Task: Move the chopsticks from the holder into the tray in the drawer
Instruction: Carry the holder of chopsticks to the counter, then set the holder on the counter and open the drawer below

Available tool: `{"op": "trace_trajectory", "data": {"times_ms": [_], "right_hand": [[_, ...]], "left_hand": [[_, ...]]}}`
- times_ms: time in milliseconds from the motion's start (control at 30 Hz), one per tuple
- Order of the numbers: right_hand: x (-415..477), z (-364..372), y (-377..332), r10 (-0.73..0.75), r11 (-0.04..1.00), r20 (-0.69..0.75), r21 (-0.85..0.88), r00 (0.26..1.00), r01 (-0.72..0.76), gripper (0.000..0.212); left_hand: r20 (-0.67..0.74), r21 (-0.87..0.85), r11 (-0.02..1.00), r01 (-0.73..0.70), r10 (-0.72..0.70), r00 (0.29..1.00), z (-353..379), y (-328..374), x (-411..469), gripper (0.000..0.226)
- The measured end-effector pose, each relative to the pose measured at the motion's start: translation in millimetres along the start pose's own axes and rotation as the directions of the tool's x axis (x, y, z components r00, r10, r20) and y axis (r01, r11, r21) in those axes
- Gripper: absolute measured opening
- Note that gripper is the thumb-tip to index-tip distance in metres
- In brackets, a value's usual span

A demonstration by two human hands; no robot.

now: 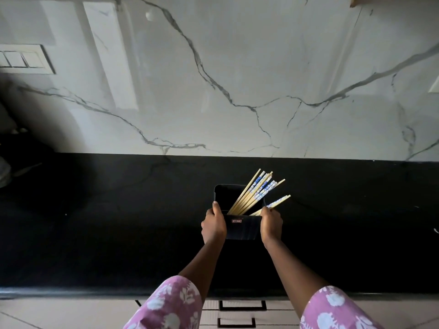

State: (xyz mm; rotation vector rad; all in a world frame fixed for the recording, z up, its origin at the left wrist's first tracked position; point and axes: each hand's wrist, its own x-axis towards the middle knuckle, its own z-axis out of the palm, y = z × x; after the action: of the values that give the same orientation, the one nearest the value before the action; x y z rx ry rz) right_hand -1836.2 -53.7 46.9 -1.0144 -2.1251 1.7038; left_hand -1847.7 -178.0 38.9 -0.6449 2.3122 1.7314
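Observation:
A black square holder (242, 230) stands on the dark countertop (107, 222). Several wooden chopsticks (255, 192) with blue-and-white patterned tops lean out of it toward the upper right. My left hand (213, 225) grips the holder's left side, thumb over its rim. My right hand (271, 224) wraps the holder's right side, and its fingers pinch a pair of chopsticks (276, 203) that sticks out to the right, apart from the bundle. The drawers (242, 305) below the counter edge are closed; no tray is in view.
A glossy white marble backsplash (237, 79) rises behind the counter. A switch plate (21, 59) sits on the wall at left. Dim objects lie in shadow at the far left. Two black drawer handles show under the counter's front edge, between my pink floral sleeves.

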Motion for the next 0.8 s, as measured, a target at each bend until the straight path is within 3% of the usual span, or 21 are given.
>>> {"op": "trace_trajectory", "data": {"times_ms": [267, 500, 667, 800], "right_hand": [[-10.7, -11.9, 9.2, -0.059, 0.996, 0.116, -0.063, 0.992, 0.066, 0.035], [-51.1, -29.1, 55.1, -0.188, 0.976, -0.016, -0.119, 0.982, 0.184, 0.041], [-74.6, -49.3, 94.0, -0.360, 0.900, 0.074, -0.235, 0.930, 0.367, 0.041], [-98.6, -68.4, 131.4, -0.521, 0.761, 0.162, -0.354, 0.838, 0.543, 0.037]], "left_hand": [[-0.056, 0.077, 0.997, 0.001, 0.003, 0.998, -4.3, 1.6, -8.2, 0.064], [-0.205, 0.143, 0.979, -0.143, 0.171, 0.964, -10.1, -33.8, -43.9, 0.046], [-0.230, 0.195, 0.923, -0.333, 0.373, 0.899, -9.8, -70.7, -72.9, 0.038], [-0.163, 0.335, 0.854, -0.398, 0.468, 0.868, -5.2, -108.9, -97.4, 0.033]]}}
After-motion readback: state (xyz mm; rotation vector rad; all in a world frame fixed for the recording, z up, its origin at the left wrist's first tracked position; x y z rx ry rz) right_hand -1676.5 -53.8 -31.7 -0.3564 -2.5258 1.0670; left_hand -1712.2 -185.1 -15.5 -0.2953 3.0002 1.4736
